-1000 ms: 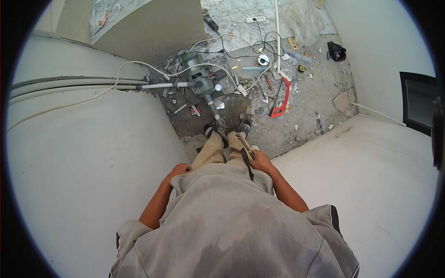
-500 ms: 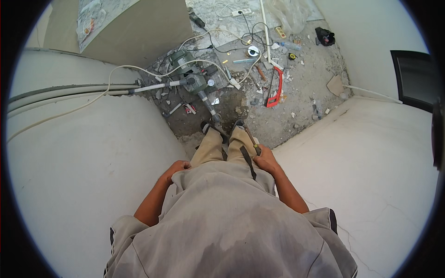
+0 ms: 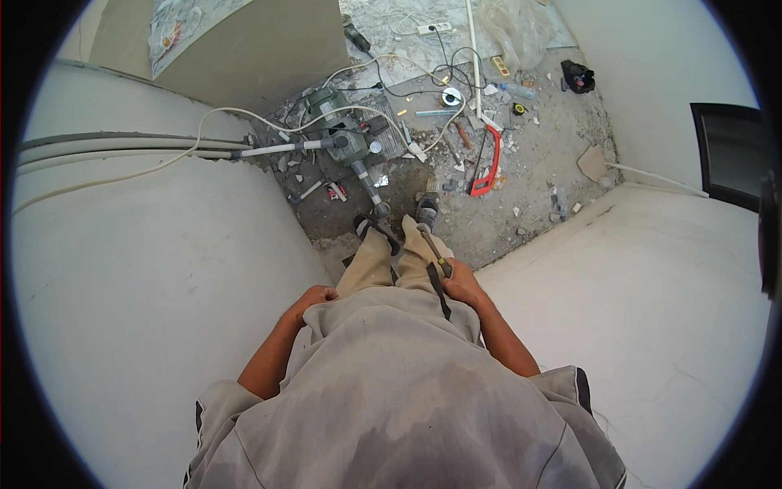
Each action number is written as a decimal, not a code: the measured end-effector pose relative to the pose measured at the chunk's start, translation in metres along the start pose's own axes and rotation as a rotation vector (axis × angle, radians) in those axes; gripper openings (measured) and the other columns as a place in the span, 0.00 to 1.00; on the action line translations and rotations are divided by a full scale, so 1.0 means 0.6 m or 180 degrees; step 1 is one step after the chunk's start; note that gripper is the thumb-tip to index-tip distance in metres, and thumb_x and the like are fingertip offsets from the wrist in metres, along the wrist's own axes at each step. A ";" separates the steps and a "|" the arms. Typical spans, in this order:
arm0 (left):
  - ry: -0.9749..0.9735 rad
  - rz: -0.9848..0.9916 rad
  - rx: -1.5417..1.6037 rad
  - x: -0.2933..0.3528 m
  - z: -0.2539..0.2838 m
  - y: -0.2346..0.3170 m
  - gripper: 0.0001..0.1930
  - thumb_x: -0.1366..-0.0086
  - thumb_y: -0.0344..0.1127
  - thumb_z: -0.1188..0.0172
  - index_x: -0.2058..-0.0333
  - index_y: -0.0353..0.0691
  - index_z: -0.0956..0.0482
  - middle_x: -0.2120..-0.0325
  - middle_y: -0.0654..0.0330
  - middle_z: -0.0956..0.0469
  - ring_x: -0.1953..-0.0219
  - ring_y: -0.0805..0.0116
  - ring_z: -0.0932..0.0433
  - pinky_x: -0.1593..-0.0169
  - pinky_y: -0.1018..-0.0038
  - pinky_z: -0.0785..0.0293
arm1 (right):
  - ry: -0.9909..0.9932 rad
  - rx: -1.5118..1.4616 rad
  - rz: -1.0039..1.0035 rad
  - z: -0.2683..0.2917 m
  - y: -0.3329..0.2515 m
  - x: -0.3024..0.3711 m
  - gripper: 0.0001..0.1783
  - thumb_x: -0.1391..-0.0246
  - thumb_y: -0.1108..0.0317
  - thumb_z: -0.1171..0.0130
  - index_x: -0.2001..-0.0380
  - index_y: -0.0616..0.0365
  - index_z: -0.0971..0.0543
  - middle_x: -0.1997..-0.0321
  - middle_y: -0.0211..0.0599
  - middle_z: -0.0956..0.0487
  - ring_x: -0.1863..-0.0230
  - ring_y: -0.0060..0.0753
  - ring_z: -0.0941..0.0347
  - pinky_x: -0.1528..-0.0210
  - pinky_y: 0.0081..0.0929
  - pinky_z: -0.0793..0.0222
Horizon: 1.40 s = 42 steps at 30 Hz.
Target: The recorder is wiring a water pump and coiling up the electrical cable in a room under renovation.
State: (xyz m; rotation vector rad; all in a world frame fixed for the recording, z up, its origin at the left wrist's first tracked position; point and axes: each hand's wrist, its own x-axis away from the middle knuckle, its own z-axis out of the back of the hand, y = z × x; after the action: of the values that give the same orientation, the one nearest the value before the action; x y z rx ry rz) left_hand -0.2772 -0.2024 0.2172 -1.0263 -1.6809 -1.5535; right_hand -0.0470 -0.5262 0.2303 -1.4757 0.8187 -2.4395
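Observation:
My right hand (image 3: 462,284) is closed around the dark grip of a long-shafted hand tool (image 3: 432,248). The tool points forward over my right thigh; what kind it is does not show clearly. Beside that hand a black strap (image 3: 439,288) hangs over my trousers. My left hand (image 3: 315,300) rests at my left hip against the shirt hem, its fingers curled in; whether anything is in them is hidden. Past my feet stands a green water pump (image 3: 340,138), with a grey-and-white pipe (image 3: 368,186) joined to it on the near side.
Rubble covers the floor around a red hacksaw (image 3: 486,173), a white tape roll (image 3: 451,97), a yellow tape measure (image 3: 519,108) and a black bag (image 3: 577,77). A power strip (image 3: 434,28) and a pale hose (image 3: 195,149) trail nearby. White walls rise on both sides.
My right foot has stepped forward. The floor and the things on it sit slightly more to the right in view. My right hand and its tool have shifted slightly left.

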 end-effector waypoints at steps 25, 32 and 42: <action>0.0768 0.0075 0.0858 -0.040 -0.172 0.110 0.06 0.42 0.30 0.41 0.68 0.34 0.18 0.72 0.65 0.19 0.71 0.76 0.27 0.65 0.75 0.27 | -0.0198 0.0299 0.0437 0.207 0.136 -0.106 0.27 0.58 0.69 0.40 0.49 0.62 0.23 0.55 0.60 0.19 0.49 0.58 0.23 0.46 0.39 0.30; 0.1027 -0.0216 0.0909 -0.118 -0.331 0.185 0.06 0.41 0.32 0.37 0.71 0.35 0.20 0.74 0.69 0.24 0.71 0.79 0.31 0.66 0.77 0.31 | -0.0199 0.0349 0.0462 0.390 0.197 -0.136 0.25 0.58 0.67 0.36 0.54 0.65 0.22 0.64 0.50 0.18 0.59 0.49 0.22 0.52 0.37 0.29; 0.1468 0.0030 0.0727 -0.165 -0.456 0.270 0.14 0.39 0.35 0.35 0.76 0.33 0.27 0.80 0.67 0.31 0.73 0.77 0.37 0.70 0.74 0.37 | -0.0050 -0.0652 -0.0405 0.568 0.353 -0.162 0.10 0.50 0.74 0.42 0.64 0.62 0.29 0.76 0.37 0.25 0.79 0.28 0.29 0.79 0.31 0.33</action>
State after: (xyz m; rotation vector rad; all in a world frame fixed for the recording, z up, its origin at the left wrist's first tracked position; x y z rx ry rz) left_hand -0.1042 -0.4854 0.2459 -0.5084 -1.4786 -1.4178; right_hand 0.2669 -0.7863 0.1645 -1.6630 1.0282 -2.4936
